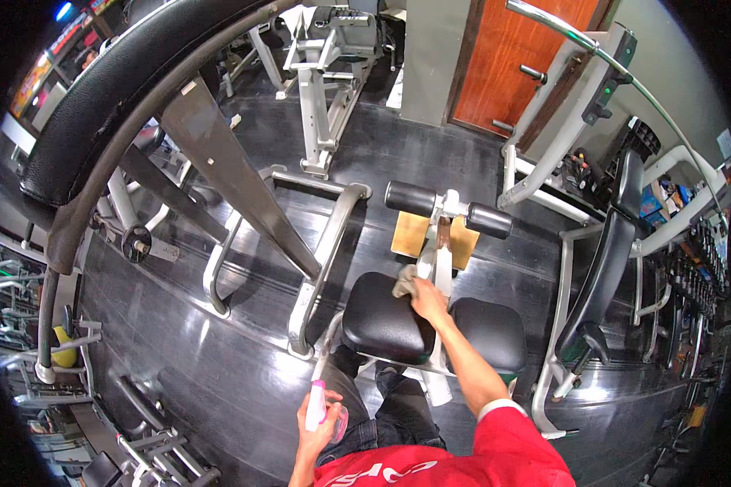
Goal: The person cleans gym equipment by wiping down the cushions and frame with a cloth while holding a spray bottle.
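Observation:
My right hand (429, 301) grips a light grey-brown cloth (406, 282) at the far right edge of a black padded cushion (385, 319). A second black cushion (488, 333) lies to the right of that arm, on the same bench frame. Down by my lap, my left hand (320, 420) is wrapped around a spray bottle with a white and pink head (316, 406); its clear pinkish body is partly hidden by the fingers. Beyond the cushions are two black foam rollers (410, 198) on a white metal post.
A large padded machine arm (152, 85) crosses the upper left. On the right stand a black-backed bench (600, 274) and a rack with a chrome bar (646, 91). A grey steel frame (323, 255) rests on the dark floor left of the cushions. A wooden door (512, 67) is behind.

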Motion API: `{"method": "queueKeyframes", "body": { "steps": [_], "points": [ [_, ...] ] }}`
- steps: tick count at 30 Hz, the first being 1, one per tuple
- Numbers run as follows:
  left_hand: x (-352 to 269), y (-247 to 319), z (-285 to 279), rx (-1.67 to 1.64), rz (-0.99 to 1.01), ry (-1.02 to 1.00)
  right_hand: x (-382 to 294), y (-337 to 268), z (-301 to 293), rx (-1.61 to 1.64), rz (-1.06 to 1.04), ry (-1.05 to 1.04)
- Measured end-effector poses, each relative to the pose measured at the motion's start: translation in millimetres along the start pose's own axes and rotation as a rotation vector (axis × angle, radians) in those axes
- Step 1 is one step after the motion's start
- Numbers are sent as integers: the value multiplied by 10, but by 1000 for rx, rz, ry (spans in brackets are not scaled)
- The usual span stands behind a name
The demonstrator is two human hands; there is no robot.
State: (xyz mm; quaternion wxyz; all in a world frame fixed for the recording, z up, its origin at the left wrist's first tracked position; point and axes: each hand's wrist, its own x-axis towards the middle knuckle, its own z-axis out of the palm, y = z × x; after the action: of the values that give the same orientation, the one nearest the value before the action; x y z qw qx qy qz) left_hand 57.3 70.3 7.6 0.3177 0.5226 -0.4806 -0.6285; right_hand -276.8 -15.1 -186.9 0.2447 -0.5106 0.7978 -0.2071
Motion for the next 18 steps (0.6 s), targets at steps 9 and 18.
{"method": "queueKeyframes", "body": {
  "steps": [9,18],
  "points": [
    [35,29,65,45,-11,4,154,-816,223,175,-703,-180],
    [9,-120,125,51,0,9,815,-252,506,100,-51,-353]
  ]
}}
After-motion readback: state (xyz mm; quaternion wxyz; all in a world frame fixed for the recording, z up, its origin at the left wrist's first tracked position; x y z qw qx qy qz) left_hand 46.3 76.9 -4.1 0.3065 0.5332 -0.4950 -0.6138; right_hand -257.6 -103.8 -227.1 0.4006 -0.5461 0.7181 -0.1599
